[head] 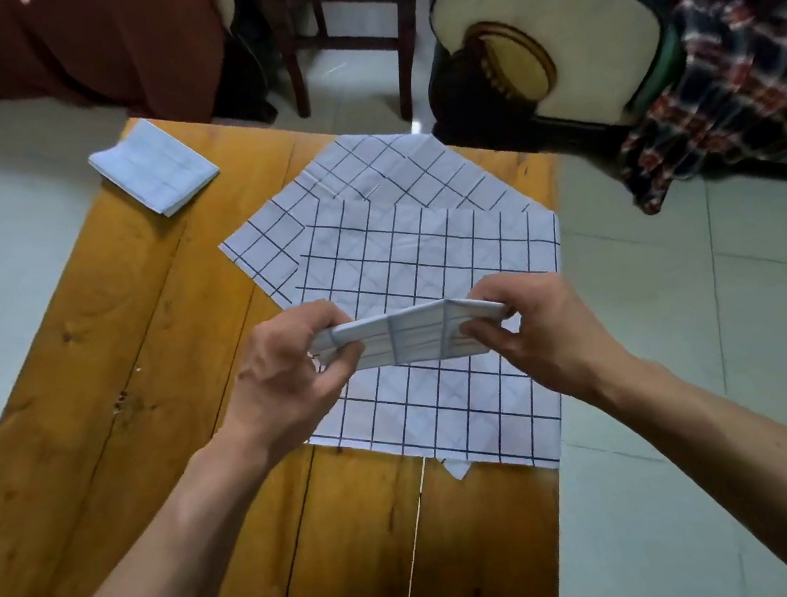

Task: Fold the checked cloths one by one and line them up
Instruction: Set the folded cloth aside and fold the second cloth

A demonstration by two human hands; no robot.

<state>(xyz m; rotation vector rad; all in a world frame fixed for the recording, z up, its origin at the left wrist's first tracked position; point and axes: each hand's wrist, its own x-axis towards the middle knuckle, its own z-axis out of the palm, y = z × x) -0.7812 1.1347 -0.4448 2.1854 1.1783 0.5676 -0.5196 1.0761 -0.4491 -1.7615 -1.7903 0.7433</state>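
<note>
Two hands (284,374) (542,330) — one folded cloth (409,340) pinched; another (157,173) apart.

Folded checked cloth (409,340) held aloft; two unfolded checked cloths (427,261) overlapping flat below; folded one (155,170) at far-left corner.

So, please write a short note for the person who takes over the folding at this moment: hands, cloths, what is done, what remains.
Left hand and right hand each pinch one end of a folded checked cloth, held above the table.
One finished folded cloth lies at the table's far left corner.
At least two unfolded checked cloths lie spread and overlapping on the table's right side, under the hands.
Done: one cloth folded and placed; a second is folded or nearly so, in hand.
Left: set this one beside the first, then fold the spread cloths and line them up.
</note>
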